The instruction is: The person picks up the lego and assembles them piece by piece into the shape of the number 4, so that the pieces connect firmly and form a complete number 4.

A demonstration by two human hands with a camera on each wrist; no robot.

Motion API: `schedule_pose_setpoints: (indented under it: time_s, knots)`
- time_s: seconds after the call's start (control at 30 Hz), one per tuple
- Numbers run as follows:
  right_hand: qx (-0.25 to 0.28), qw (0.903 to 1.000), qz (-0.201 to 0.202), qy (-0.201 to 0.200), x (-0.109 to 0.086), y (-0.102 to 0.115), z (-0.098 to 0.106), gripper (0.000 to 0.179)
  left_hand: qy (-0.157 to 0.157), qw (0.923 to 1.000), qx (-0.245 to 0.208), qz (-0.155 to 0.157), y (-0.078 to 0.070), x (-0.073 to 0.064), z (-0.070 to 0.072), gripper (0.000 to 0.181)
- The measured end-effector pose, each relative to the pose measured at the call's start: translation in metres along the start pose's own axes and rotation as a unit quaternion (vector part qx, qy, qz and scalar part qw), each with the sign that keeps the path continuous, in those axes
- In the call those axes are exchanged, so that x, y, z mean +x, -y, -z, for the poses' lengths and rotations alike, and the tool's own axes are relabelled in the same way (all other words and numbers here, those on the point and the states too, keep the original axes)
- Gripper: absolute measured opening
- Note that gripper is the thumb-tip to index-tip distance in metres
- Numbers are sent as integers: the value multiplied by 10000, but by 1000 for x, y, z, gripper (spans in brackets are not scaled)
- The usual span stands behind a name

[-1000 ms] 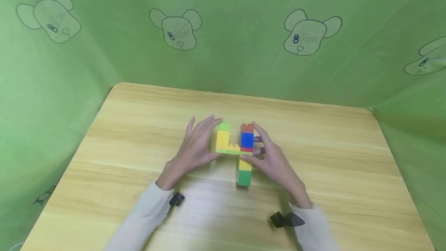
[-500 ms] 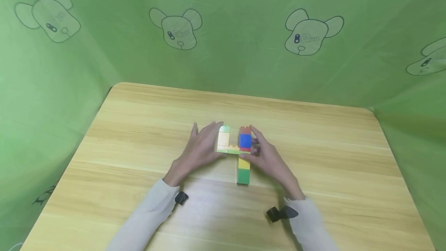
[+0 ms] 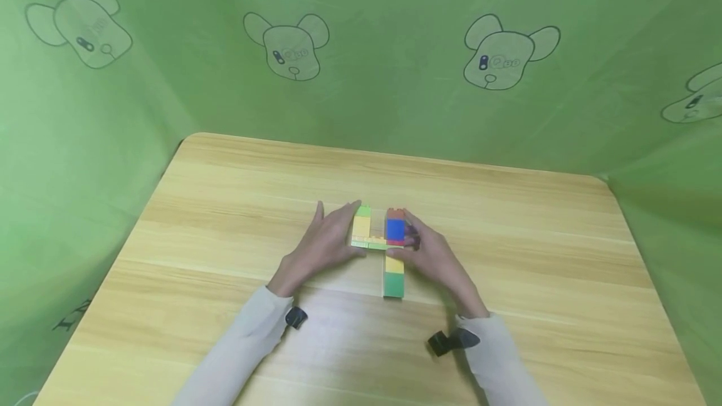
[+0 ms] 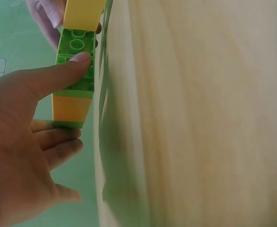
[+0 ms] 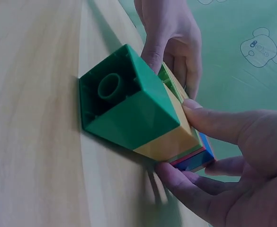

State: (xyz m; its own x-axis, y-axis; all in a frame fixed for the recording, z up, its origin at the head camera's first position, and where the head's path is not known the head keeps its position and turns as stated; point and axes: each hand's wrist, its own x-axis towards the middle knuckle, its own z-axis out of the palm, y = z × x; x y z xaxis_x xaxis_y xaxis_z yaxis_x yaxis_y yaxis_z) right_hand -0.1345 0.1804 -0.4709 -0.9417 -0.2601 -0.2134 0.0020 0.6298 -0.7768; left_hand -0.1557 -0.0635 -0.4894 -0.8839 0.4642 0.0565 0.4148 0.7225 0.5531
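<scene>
A built figure of toy building blocks lies on the wooden table between both hands. Its left column has a yellow block (image 3: pixel 361 227) with a light green block (image 3: pixel 363 210) at the far end. On the right, a blue block (image 3: pixel 395 230) stands in line with a yellow one and a dark green block (image 3: pixel 393 285), whose hollow underside faces the person. A light green plate (image 4: pixel 76 46) joins the columns. My left hand (image 3: pixel 323 240) grips the left column, thumb on the plate's underside. My right hand (image 3: pixel 435 257) pinches the right column, thumb near the plate.
The wooden table (image 3: pixel 536 255) spreads around the hands, its far edge against a green curtain (image 3: pixel 395 111) printed with bear heads. Black cameras sit on the left sleeve (image 3: pixel 237 343) and the right sleeve (image 3: pixel 499 356).
Both hands and the block figure have shifted slightly toward the person, the right hand also a little left and the left hand a little right. Both grips stay the same.
</scene>
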Motion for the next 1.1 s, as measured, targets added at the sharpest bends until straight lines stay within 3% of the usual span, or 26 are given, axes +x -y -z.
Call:
schedule_pose_setpoints:
  time_s: [0.27, 0.8, 1.0, 1.1]
  knots:
    - [-133, 9995, -281, -91, -2, 2, -6, 95, 190, 9998, 83, -69, 4, 1, 0, 106]
    - [-239, 9992, -109, -312, -1, -5, -11, 94, 501, 9987, 32, 122, 3, 1, 1, 104]
    - [-163, 9994, 34, -291, -1, -8, -11, 90, 759, 9960, -353, 300, 6, -4, 8, 113]
    - [-116, 9989, 259, -383, -4, -10, -8, 82, 734, 9950, -615, 288, 8, -10, 17, 115]
